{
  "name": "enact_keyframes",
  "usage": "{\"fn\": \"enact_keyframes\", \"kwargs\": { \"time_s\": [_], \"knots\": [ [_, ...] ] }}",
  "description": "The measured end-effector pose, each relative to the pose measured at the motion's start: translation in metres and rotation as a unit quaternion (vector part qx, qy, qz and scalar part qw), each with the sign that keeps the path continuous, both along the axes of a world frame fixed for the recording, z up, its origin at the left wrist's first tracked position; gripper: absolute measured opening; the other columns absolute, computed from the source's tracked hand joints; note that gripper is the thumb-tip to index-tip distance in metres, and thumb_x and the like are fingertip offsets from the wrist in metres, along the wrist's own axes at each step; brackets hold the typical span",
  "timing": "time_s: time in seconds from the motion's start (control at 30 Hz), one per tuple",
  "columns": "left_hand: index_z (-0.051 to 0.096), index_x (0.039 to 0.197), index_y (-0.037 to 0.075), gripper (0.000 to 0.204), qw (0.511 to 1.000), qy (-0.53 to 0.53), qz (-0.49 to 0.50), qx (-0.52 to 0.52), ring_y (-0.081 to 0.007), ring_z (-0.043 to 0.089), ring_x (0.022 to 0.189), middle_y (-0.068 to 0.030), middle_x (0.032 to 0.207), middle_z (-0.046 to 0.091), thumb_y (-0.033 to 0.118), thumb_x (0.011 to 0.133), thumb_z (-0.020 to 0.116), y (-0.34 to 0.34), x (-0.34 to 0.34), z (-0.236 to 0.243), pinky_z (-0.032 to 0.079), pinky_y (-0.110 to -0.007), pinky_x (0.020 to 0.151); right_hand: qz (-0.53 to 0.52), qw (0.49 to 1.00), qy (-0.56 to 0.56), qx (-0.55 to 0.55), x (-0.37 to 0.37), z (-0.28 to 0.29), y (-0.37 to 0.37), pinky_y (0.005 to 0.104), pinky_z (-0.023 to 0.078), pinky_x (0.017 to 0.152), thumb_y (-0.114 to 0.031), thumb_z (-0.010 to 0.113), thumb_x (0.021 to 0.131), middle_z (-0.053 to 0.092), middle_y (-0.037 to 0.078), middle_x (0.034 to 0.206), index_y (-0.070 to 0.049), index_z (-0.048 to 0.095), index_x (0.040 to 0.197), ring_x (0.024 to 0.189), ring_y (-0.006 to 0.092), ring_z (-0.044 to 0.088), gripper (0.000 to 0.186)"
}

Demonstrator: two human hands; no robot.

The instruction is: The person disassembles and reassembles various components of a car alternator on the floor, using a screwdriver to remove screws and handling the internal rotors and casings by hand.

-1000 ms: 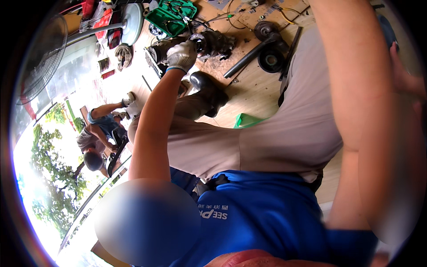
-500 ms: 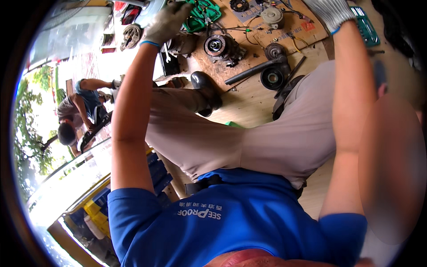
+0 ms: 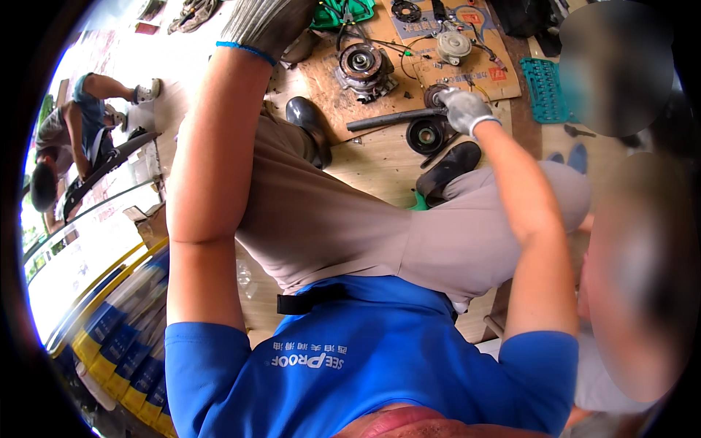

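My gloved left hand reaches to the top edge, beside a metal housing at the cardboard's left; its fingertips are hidden. My gloved right hand has curled fingers at a small rusty pulley and the end of a long black bar; which it grips is hard to make out. Below the bar is a black pulley wheel. On the cardboard stand a round metal assembly and a silver round part with wires, near a green case.
A person bends over a dark object at the left. Another person is close at my right, mostly blurred. A teal tool case lies right of the cardboard. Yellow-and-blue containers stand at lower left. My shoes flank the parts.
My right hand has come down and inward from the upper right to the small pulley and bar. My left hand has risen toward the top edge.
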State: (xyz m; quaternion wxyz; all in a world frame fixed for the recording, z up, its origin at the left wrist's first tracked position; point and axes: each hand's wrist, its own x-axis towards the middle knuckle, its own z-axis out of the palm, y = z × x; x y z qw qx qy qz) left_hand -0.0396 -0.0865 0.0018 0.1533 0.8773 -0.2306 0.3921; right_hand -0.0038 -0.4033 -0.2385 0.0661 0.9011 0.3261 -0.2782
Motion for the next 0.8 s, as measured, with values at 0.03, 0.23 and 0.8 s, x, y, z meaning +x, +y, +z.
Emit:
{"fn": "enact_keyframes", "kwargs": {
  "time_s": [0.03,0.23,0.8],
  "knots": [
    [0.063,0.131,-0.002,0.038,0.956,0.201,-0.009,-0.213,-0.0241,0.071,0.104,-0.0172,0.121,0.071,0.027,0.110,0.048,0.002,-0.005,-0.001,0.057,-0.032,0.090,0.011,0.998,-0.028,0.048,-0.005,-0.011,0.000,0.0464,0.055,0.100,-0.002,0.051,0.093,0.065,0.016,0.130,-0.009,0.065,0.121,0.119,0.0355,0.066,0.033],
    [0.065,0.130,0.000,0.043,0.932,0.183,0.070,-0.304,-0.0202,0.068,0.105,-0.0136,0.114,0.073,0.035,0.108,0.052,0.013,-0.014,0.019,0.052,-0.029,0.092,0.131,0.980,-0.124,0.078,-0.011,-0.047,0.016,0.0448,0.056,0.088,-0.011,0.056,0.090,0.067,0.012,0.113,-0.012,0.069,0.107,0.107,0.0325,0.067,0.021],
    [0.069,0.112,-0.003,0.051,0.890,0.238,0.121,-0.370,-0.0200,0.060,0.080,-0.0136,0.083,0.067,0.046,0.102,0.059,0.055,-0.001,0.029,0.049,-0.037,0.077,0.110,0.983,-0.144,-0.023,-0.024,-0.104,0.071,0.0455,0.055,0.088,-0.018,0.056,0.094,0.063,0.015,0.122,-0.009,0.069,0.109,0.113,0.0341,0.063,0.022]
  ]
}}
